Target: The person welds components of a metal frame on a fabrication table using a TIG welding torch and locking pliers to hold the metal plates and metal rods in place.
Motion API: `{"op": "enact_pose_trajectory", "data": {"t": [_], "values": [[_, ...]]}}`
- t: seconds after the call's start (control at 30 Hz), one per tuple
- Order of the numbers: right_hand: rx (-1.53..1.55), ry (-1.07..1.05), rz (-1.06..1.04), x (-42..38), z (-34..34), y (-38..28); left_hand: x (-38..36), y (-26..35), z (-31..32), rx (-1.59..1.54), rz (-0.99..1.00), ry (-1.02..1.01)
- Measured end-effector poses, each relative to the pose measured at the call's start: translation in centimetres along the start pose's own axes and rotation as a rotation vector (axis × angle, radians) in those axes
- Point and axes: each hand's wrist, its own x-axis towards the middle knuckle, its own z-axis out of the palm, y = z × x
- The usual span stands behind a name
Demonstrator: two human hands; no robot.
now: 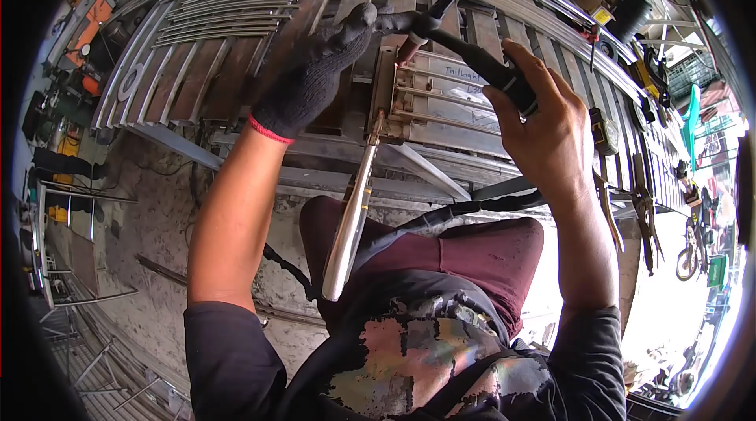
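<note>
My right hand (543, 110) is bare and wraps round the black handle of a TIG welding torch (472, 55). The torch's long back cap points up and away, and its reddish nozzle points down at a small metal frame (383, 94). My left hand (327, 63), in a dark knit glove with a red cuff, reaches to the torch head, its fingertips closed against it. Several thin rods cross the frame, over a pale plate with handwriting. A shiny metal handle or tube (350, 224) slopes from the frame's near end towards my lap.
The frame rests on a slatted metal bench (205, 78), with long rods (244, 3) at its back left. Pliers-like clamps (643, 204) and a tape measure (604, 131) hang or sit at the right edge. The torch cable (409, 228) crosses my lap.
</note>
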Motion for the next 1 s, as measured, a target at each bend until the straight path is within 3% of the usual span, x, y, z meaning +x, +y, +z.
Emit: {"op": "enact_pose_trajectory", "data": {"t": [0.03, 0.1, 0.27, 0.33, 0.43, 0.57, 0.67, 0.7, 0.77, 0.9, 1.0], "values": [[0.005, 0.01, -0.004, 0.0, 0.0, 0.0, 0.2, 0.0, -0.7, 0.24, 0.067, -0.069], [0.003, 0.003, -0.003, 0.0, 0.0, 0.0, 0.3, -0.1, -1.0, 0.387, 0.107, -0.12], [0.016, 0.013, -0.018, 0.0, -0.1, 0.0, 0.0, -0.1, -0.1, -0.08, -0.023, -0.029], [0.017, 0.016, -0.025, 0.1, -0.1, -0.1, -0.6, -0.1, 1.1, -0.054, 0.018, -0.003], [-0.021, -0.061, 0.03, 0.2, -0.6, -0.5, -0.8, 0.0, 1.3, 0.127, 0.063, -0.009], [0.004, 0.001, -0.007, 0.0, -0.1, 0.0, -0.1, -0.1, 0.0, 0.464, 0.111, -0.044], [0.006, -0.019, 0.025, 0.0, -0.5, -0.5, -0.4, 0.1, 0.5, -0.719, -0.292, -0.084], [0.004, -0.017, 0.018, 0.0, -0.5, -0.5, 0.6, -0.2, -0.4, -0.944, -0.353, -0.058], [0.001, -0.014, 0.012, 0.0, -0.6, -0.4, 1.0, -0.2, -1.2, -1.003, -0.334, 0.022], [-0.007, -0.022, 0.013, 0.0, -0.6, -0.5, 1.0, -0.3, -1.1, -0.693, -0.185, 0.14], [-0.025, -0.041, 0.014, 0.0, -0.6, -0.5, 0.8, -0.1, -1.1, -0.527, -0.137, 0.104]]}}
